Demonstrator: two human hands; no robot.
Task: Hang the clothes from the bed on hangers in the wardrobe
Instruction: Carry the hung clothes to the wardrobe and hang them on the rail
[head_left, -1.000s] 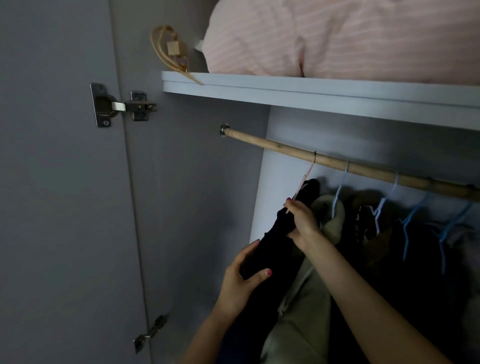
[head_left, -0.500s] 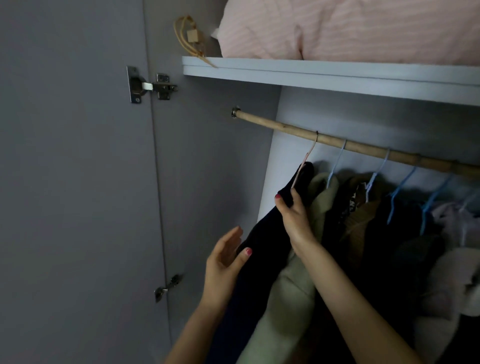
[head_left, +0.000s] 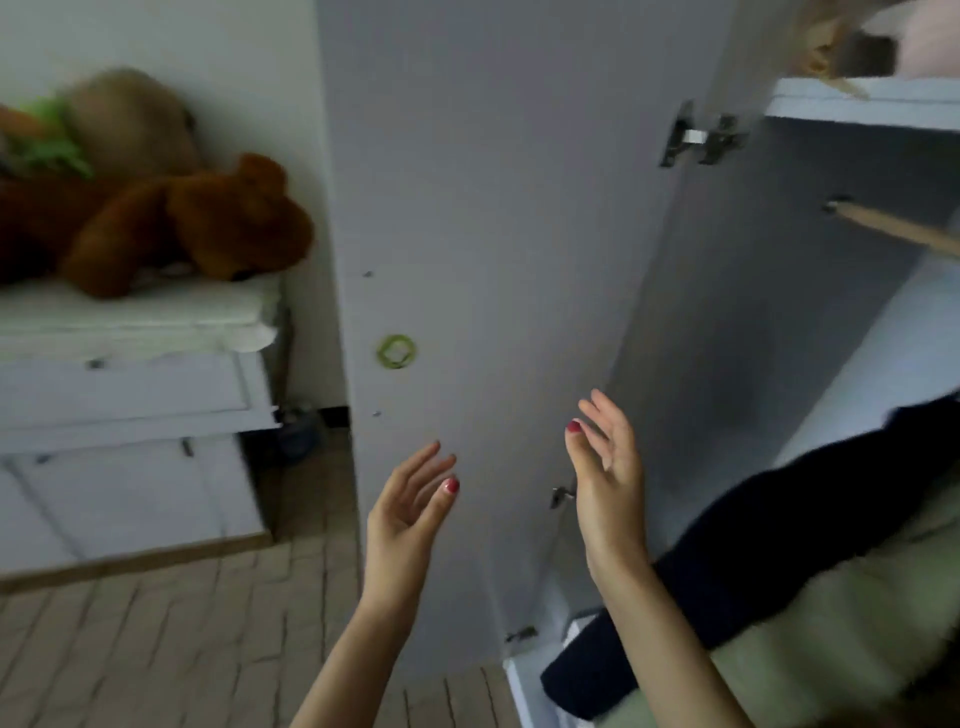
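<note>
Both hands are raised in front of an open wardrobe door (head_left: 493, 260), palms facing each other, holding nothing. The left hand (head_left: 410, 512) has its fingers straight and loosely spread; the right hand (head_left: 605, 467) likewise has relaxed, parted fingers. To the right, inside the wardrobe, a dark navy garment (head_left: 753, 551) hangs at the left end of the clothes, lying against a pale green garment (head_left: 852, 623) — its hanger is out of view. Above them, the wooden rail (head_left: 904, 231) meets the wardrobe's side wall below a shelf (head_left: 857, 104). At left, blurred plush toys (head_left: 171, 218) sit on top of a white cabinet (head_left: 130, 415) — tiled floor (head_left: 156, 649) below.
</note>
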